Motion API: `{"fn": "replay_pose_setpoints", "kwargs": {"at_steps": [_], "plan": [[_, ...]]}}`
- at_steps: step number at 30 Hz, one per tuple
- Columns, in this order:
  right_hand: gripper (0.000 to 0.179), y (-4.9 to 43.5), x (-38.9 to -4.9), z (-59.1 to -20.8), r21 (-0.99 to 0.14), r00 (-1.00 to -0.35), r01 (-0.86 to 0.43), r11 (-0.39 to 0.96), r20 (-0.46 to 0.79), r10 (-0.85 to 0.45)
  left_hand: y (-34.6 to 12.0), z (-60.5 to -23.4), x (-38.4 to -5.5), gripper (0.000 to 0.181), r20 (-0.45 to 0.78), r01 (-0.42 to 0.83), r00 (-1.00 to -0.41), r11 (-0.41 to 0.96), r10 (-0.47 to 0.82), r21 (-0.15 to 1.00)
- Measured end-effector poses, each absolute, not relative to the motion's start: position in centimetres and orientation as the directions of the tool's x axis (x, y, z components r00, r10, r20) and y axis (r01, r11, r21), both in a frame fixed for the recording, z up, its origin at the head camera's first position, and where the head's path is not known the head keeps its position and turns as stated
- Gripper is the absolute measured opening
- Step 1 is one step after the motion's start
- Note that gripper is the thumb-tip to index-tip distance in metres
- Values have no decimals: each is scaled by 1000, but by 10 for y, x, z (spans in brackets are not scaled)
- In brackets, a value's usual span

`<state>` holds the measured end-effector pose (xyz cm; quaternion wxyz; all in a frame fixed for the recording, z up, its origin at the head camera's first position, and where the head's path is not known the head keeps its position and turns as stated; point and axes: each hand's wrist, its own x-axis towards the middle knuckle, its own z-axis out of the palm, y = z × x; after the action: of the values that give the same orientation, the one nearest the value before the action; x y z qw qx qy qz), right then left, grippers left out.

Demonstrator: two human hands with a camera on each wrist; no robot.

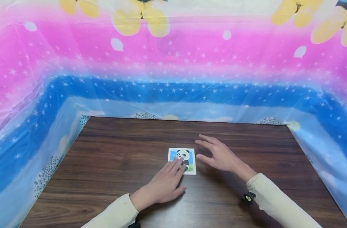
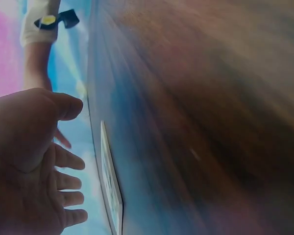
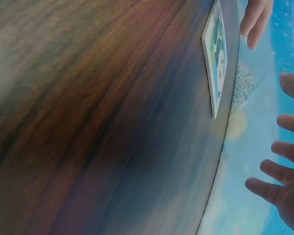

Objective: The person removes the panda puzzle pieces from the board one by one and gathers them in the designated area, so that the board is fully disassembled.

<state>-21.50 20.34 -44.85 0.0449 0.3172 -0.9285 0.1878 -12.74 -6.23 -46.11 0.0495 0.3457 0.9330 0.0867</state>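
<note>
A flat, square panda picture board [image 1: 191, 158] with a white border lies on the brown wooden table. My left hand [image 1: 165, 184] is over its lower left part in the head view and hides some of the panda. In the left wrist view, the extended fingers of that hand stand apart from the board [image 2: 110, 183] and above the table. To the right of the board, my right hand [image 1: 220, 156] hovers with its fingers spread, holding nothing. The right wrist view shows the board [image 3: 215, 61] lying thin and flat, with a gap between it and the right fingers.
Dark wood-grain tabletop [image 1: 110, 158] stretches around the board. A pink and blue cloth [image 1: 173, 91] with snowflakes and yellow flower shapes surrounds the back and sides. A dark strap device [image 1: 248, 198] sits at the right wrist.
</note>
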Motion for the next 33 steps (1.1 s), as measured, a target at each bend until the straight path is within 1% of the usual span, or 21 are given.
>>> {"fn": "replay_pose_setpoints", "kwargs": {"at_steps": [5,9,15,23,33], "plan": [[58,195,-222,-451,-347,-791,-609,714,187,-583,-48,-464,-134,75,-87,632,-756,758,649,164],[55,188,-228,-453,-365,-796,-600,712,179,-579,-42,-467,-139,80,-127,616,-761,770,636,163],[53,181,-236,-455,-379,-780,-617,690,182,-598,-37,-472,-147,81,-164,597,-770,787,616,156],[49,171,-248,-460,-419,-753,-640,644,175,-635,-35,-473,-148,83,-176,588,-774,794,608,155],[35,153,-263,-470,-494,-707,-664,561,169,-687,-32,-473,-146,86,-165,592,-775,792,610,149]]}}
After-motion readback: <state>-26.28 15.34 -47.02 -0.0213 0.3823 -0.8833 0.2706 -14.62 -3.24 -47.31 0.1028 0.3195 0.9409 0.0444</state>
